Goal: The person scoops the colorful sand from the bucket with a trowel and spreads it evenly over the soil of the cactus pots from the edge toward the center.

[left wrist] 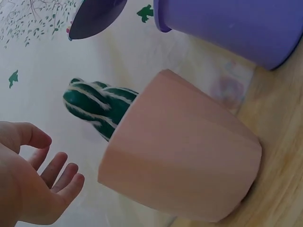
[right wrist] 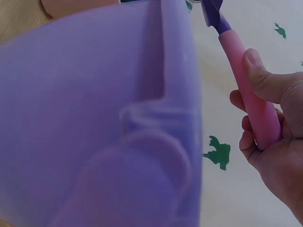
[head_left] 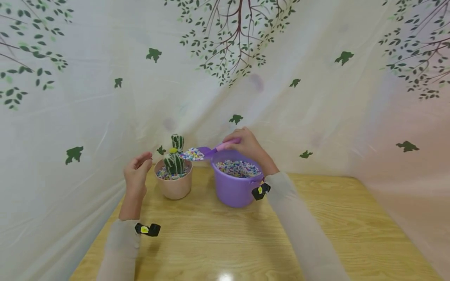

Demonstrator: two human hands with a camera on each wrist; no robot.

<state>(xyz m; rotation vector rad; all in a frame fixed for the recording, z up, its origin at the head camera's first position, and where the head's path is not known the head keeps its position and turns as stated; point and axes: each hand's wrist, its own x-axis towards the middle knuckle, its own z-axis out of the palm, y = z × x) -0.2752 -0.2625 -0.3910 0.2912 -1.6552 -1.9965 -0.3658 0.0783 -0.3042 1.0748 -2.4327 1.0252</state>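
Observation:
My right hand (head_left: 246,143) grips the pink handle of a small purple shovel (right wrist: 251,90), its fingers and thumb wrapped round it in the right wrist view. Small multicoloured beads (head_left: 192,154) heap on the shovel's blade, which reaches from above the purple bucket (head_left: 233,191) to the pot's right rim in the head view. A cactus (head_left: 174,163) with green and white stripes and a yellow spot stands among beads in a pinkish pot (left wrist: 184,151). Left of the pot is my left hand (head_left: 136,171), raised with fingers loosely bent and nothing in them.
More beads (head_left: 237,168) lie inside the bucket. Both containers stand near the back of a wooden table (head_left: 218,238). Behind them hangs a pale curtain (head_left: 197,97) printed with branches and green birds. A small black camera (head_left: 261,191) sits on the right wrist.

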